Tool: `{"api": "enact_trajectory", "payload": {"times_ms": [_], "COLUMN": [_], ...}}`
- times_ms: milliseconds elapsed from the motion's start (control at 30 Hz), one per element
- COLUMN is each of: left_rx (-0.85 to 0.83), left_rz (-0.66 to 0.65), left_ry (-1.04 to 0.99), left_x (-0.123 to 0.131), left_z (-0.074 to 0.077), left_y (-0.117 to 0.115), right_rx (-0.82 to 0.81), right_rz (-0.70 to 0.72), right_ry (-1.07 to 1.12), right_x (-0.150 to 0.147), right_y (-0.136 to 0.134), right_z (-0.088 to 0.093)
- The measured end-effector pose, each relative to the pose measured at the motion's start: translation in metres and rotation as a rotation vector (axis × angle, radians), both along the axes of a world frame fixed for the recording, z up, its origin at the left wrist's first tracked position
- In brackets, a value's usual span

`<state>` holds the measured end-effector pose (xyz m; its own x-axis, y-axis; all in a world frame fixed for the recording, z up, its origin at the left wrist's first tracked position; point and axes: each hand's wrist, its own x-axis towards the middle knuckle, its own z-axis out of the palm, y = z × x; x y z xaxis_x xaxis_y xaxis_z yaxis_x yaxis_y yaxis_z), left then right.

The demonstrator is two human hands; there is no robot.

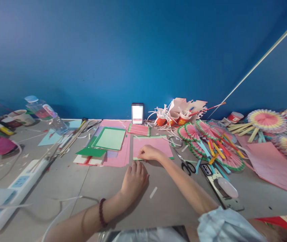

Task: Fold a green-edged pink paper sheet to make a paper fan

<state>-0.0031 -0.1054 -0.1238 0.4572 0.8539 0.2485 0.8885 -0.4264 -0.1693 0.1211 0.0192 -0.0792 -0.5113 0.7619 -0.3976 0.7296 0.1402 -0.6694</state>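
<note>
A pink sheet of paper point(156, 143) with green strips along its far and near edges lies flat on the grey table. Over its near left corner is my right hand point(149, 153), the fingers curled into a pinch at the green edge. Just below that corner my left hand point(134, 176) rests palm down, fingers stretched towards the paper and nothing visible in them. A pleated pink paper strip point(139, 130) with green edges lies beyond the sheet. Black-handled scissors point(187, 164) lie to the right of the paper.
To the left are stacked coloured sheets point(109, 138), a tilted water bottle point(45, 112) and a power strip point(19, 183). A lit phone point(137, 113) leans on the blue wall point(108, 60). On the right are cups point(183, 118), pleated paper fans point(267, 121) and another phone point(221, 188).
</note>
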Motion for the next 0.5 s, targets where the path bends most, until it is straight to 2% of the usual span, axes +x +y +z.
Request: {"api": "enact_trajectory", "payload": {"times_ms": [500], "left_rx": [-0.04], "left_rz": [-0.014], "left_ry": [-0.012], "left_x": [-0.0011], "left_z": [0.0084], "left_y": [-0.0002], "right_rx": [-0.069], "right_rz": [0.021], "right_ry": [-0.014], "right_x": [0.0], "right_y": [0.0059], "right_z": [0.0019]}}
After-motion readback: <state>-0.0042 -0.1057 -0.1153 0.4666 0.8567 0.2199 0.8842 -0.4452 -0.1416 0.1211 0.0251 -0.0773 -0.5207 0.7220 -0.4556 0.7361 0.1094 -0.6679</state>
